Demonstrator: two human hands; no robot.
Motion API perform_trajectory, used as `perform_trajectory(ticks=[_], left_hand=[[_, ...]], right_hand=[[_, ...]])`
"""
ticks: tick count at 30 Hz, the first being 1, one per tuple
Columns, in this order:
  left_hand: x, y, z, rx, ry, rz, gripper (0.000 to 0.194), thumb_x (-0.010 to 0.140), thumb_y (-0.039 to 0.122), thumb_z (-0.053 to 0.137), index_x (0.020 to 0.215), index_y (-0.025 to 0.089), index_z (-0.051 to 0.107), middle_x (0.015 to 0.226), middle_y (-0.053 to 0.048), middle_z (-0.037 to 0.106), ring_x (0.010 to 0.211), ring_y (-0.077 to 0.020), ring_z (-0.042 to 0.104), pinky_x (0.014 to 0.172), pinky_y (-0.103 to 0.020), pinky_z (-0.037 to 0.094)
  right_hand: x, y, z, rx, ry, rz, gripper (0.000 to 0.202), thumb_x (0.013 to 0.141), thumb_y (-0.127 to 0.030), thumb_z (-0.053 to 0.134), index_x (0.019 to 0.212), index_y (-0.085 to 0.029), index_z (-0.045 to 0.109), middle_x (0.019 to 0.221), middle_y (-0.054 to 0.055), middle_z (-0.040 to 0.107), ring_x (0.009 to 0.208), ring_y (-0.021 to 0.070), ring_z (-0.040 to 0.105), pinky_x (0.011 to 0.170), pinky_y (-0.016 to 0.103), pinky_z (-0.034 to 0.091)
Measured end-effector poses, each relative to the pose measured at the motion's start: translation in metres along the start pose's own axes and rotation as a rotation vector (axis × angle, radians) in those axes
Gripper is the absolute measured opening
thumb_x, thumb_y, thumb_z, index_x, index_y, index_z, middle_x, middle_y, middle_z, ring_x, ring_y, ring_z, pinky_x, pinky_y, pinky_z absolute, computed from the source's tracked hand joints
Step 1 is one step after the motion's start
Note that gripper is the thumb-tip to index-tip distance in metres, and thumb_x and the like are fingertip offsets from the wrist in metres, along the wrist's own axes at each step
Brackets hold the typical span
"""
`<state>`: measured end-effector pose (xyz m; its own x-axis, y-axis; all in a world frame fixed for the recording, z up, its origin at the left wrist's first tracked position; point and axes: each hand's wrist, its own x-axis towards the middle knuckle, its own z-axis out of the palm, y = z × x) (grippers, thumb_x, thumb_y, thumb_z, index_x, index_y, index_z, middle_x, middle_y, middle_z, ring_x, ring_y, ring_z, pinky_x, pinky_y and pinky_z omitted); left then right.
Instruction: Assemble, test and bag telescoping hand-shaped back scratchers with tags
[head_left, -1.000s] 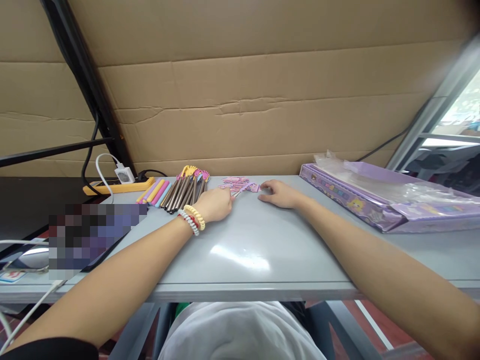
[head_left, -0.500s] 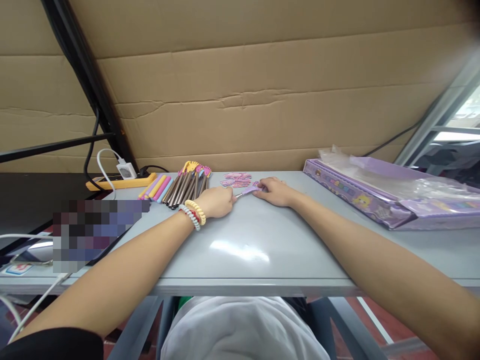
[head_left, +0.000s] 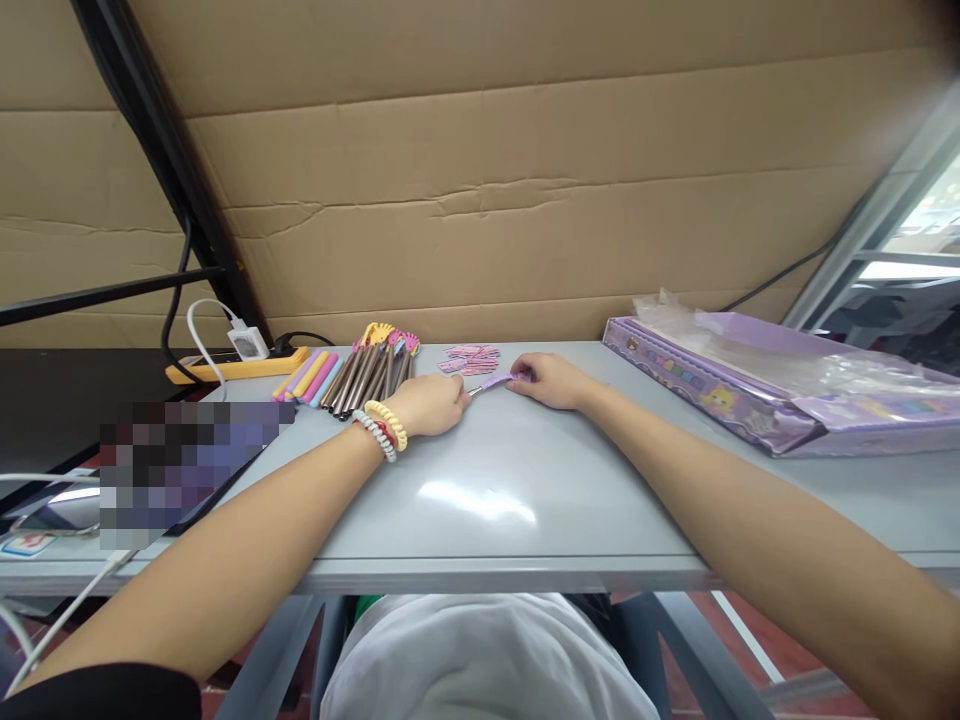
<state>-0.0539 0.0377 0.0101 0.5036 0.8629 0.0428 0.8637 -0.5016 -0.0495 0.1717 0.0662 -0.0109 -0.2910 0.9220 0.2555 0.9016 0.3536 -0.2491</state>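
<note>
My left hand (head_left: 435, 405), with bracelets at the wrist, is closed around the metal shaft of a back scratcher (head_left: 491, 383) whose far part is purple. At the purple end my right hand (head_left: 551, 382) pinches with bent fingers, which partly hide that end. Just behind the back scratcher lies a loose pile of small pink striped labels (head_left: 476, 359). To the left of my left hand, a bunch of metal-shafted back scratchers (head_left: 371, 372) with yellow, pink and blue hand-shaped heads lies on the grey table (head_left: 525, 480).
A purple printed box (head_left: 712, 400) with clear plastic wrap stands at the right. At the left are a yellow power strip (head_left: 217, 371) with a white charger (head_left: 248, 342), cables and a blurred-out dark item (head_left: 202, 470). A cardboard wall (head_left: 480, 170) rises behind the table.
The fingers of my right hand have curled in more around the purple end. My left hand keeps its grip on the shaft. The whole view has shifted very slightly.
</note>
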Motion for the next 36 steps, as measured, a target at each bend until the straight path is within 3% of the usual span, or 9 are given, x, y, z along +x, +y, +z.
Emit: perform_trajectory(ticks=[17, 36], left_hand=[[0.0001, -0.0007, 0.0002, 0.020, -0.011, 0.022, 0.043, 0.085, 0.049, 0.032, 0.103, 0.019, 0.057, 0.102, -0.012, 0.066, 0.087, -0.0290, 0.063, 0.071, -0.039, 0.049], [-0.0008, 0.0030, -0.0021, -0.005, 0.036, -0.031, 0.038, 0.086, 0.040, 0.031, 0.099, 0.019, 0.060, 0.101, -0.014, 0.066, 0.089, -0.0289, 0.064, 0.073, -0.039, 0.049]], right_hand=[[0.0007, 0.0003, 0.0014, -0.111, 0.011, -0.025, 0.029, 0.084, -0.044, 0.049, 0.089, -0.020, 0.065, 0.086, 0.006, 0.069, 0.079, 0.0190, 0.060, 0.068, 0.027, 0.040], [-0.0012, -0.0027, -0.0003, -0.085, 0.028, 0.008, 0.036, 0.087, -0.051, 0.041, 0.084, -0.021, 0.062, 0.084, 0.006, 0.068, 0.076, 0.0189, 0.060, 0.066, 0.028, 0.040]])
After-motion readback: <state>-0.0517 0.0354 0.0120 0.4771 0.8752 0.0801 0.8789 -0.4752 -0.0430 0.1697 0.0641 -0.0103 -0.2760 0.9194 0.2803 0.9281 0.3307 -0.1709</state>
